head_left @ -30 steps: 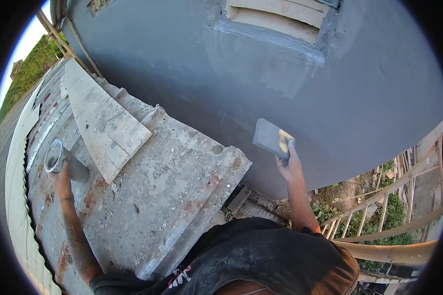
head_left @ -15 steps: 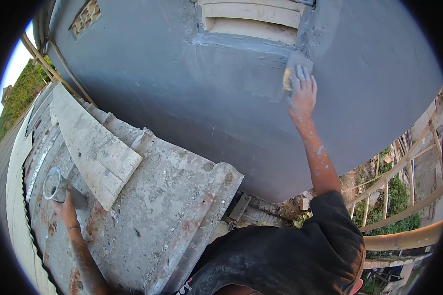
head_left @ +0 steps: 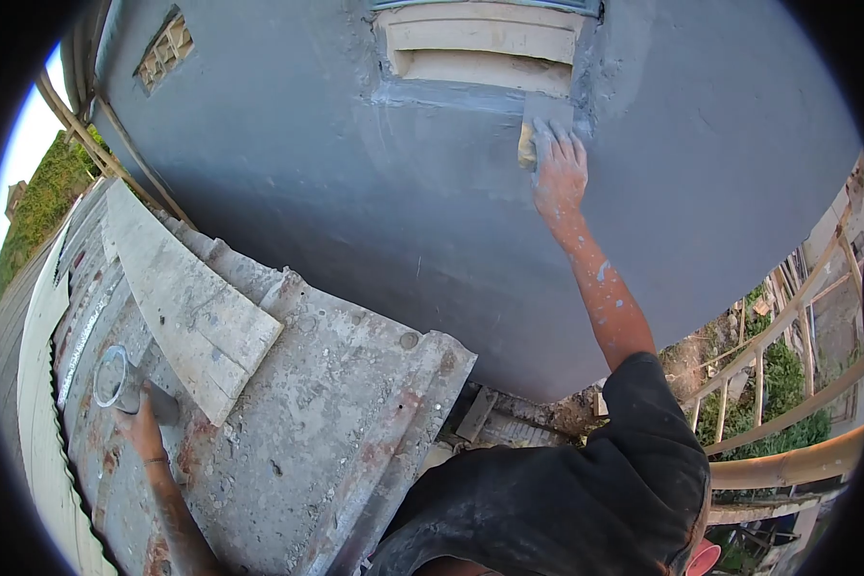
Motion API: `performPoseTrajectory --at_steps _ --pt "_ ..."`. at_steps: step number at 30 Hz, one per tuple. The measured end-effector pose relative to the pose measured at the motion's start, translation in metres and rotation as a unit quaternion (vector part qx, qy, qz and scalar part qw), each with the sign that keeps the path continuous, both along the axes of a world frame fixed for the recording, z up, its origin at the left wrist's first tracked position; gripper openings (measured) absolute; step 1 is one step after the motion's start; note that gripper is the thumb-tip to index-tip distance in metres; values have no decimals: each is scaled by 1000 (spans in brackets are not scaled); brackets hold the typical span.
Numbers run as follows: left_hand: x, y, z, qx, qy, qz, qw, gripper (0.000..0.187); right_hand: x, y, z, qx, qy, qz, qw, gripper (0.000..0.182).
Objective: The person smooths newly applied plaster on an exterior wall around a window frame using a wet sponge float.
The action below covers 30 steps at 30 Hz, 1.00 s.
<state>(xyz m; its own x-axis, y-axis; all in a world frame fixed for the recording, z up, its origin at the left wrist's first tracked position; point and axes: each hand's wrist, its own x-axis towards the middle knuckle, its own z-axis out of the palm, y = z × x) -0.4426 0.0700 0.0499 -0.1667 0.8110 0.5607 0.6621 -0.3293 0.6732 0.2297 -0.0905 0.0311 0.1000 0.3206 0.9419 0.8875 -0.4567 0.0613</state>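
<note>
My right hand (head_left: 561, 178) is raised to the grey plastered wall (head_left: 432, 192), gripping a flat, grey-smeared float (head_left: 549, 108) with a yellowish side. The float lies against the wall just below the right end of a cream vent block (head_left: 485, 34); the face touching the wall is hidden. Grey smears cover the fingers of this hand and spots mark the forearm. At lower left, my left hand (head_left: 142, 422) is wrapped round a grey cylindrical pot (head_left: 161, 403) with a pale wet rim. The pot is over the dirty metal roof sheet; its contents cannot be made out.
A long pale board (head_left: 197, 302) lies across the rough, debris-strewn roof sheet (head_left: 326, 403). A drop opens between the roof edge and the wall. Bamboo poles (head_left: 787, 461) form a railing at right, with plants below. A small lattice vent (head_left: 166, 48) sits at upper left.
My right hand and the float have shifted left along the wall, under the vent block. My left hand and the pot have moved slightly right and down in view. The camera has tilted a little.
</note>
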Motion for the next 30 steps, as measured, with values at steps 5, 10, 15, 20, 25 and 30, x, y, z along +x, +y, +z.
performPoseTrajectory --at_steps 5,10,15,20,25,30 --pt "11 -3 3 11 28 14 999 48 24 2 -127 -172 85 -27 981 30" --pt "4 9 -5 20 63 34 997 53 -6 -40 -109 -135 187 29 973 38" --pt "-3 16 -15 41 37 11 998 56 -6 -63 3 25 77 69 994 49" --pt "-4 16 -14 69 84 21 994 51 14 -55 4 23 -16 4 1000 46" --pt "-6 16 -13 68 86 21 994 50 28 -35 -140 -202 122 -18 972 43" --pt "-6 16 -18 80 92 45 992 51 -1 -24 -95 -191 277 54 940 36"
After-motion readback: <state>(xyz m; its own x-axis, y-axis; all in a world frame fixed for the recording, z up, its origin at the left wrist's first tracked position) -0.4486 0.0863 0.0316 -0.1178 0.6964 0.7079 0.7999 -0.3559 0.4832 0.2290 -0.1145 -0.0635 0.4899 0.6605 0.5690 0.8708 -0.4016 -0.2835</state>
